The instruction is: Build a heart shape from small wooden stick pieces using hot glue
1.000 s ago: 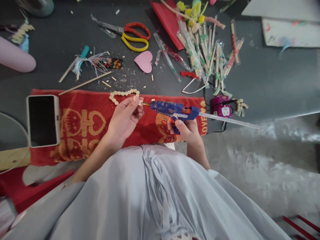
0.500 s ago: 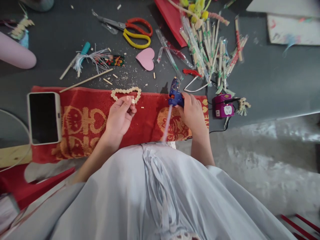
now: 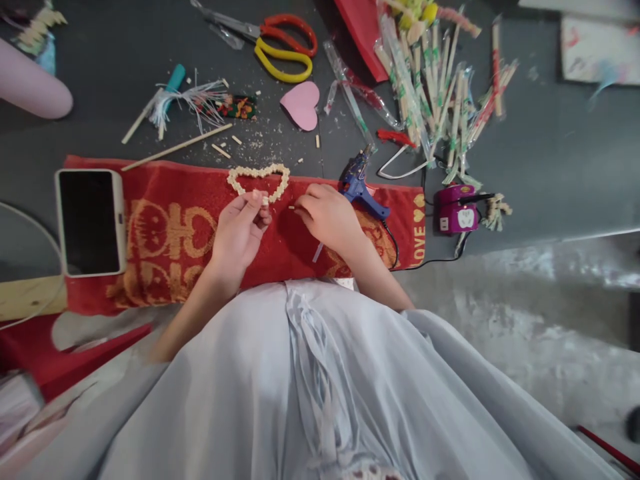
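My left hand (image 3: 241, 227) is closed, thumb and fingertips pinching a small pale wooden piece (image 3: 265, 199). Just behind those fingertips is a heart-shaped outline (image 3: 284, 179) made of short wooden bits; whether the fingers also touch it I cannot tell. My right hand (image 3: 327, 217) is over the red towel (image 3: 280, 250), palm down, its slightly parted fingertips beside a loose short wooden bit (image 3: 291, 207). Resting on the towel beyond that hand is a blue hot glue gun (image 3: 361, 190), its clear glue stick partly hidden under the wrist.
A phone (image 3: 91, 222) lies on the towel's left end. Behind are scissors (image 3: 285, 50), a pink paper heart (image 3: 301, 105), a thin stick (image 3: 177, 147) and many wrapped chopsticks (image 3: 425, 87). A purple power socket (image 3: 455, 210) with cords stands at the right.
My right hand has let go of the glue gun, which now lies on the towel, and has moved left to the loose wooden bit. My left hand keeps its pinch. The view has shifted slightly.
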{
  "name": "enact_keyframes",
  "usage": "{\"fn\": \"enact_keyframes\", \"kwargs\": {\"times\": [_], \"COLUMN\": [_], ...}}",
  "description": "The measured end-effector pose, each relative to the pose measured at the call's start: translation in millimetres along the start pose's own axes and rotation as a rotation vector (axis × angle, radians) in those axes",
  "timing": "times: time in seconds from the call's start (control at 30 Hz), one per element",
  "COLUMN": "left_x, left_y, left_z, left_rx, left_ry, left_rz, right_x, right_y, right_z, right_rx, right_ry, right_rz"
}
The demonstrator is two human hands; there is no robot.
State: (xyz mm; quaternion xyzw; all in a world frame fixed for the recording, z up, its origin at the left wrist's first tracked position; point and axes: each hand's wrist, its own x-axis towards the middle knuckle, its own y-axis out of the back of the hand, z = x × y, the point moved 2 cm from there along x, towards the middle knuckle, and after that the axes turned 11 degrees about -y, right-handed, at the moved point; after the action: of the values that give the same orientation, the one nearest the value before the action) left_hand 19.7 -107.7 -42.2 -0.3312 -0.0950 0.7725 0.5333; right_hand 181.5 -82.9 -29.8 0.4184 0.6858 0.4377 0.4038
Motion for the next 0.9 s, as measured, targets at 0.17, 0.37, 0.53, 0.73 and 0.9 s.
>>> {"fn": "enact_keyframes", "kwargs": {"times": [0.17, 0.37, 0.53, 0.73, 0.9], "left_x": [-3.3, -4.7, -8.9, -20.0, -24.3], "left_y": [-0.4, -1.3, -10.6, -24.1, -26.9], "left_z": [-0.6, 0.4, 6.9, 16.7, 19.6], "left_rx": [-0.009, 0.048, 0.048, 0.063, 0.138], "left_ry": [0.005, -0.014, -0.013, -0.02, -0.049], "left_rz": [-0.001, -0.046, -0.113, -0.198, -0.197], "right_x": [8.1, 7.9, 0.0, -4.2, -10.7], "right_y": [-11.2, -10.8, -0.1, 6.0, 15.6], "right_z": [-3.1, 5.4, 9.3, 5.3, -3.9], "right_rx": [-0.019, 0.304, 0.797, 0.932, 0.922], "right_ry": [0.032, 0.109, 0.191, 0.192, 0.226], "right_rz": [-0.017, 0.101, 0.301, 0.363, 0.438]}}
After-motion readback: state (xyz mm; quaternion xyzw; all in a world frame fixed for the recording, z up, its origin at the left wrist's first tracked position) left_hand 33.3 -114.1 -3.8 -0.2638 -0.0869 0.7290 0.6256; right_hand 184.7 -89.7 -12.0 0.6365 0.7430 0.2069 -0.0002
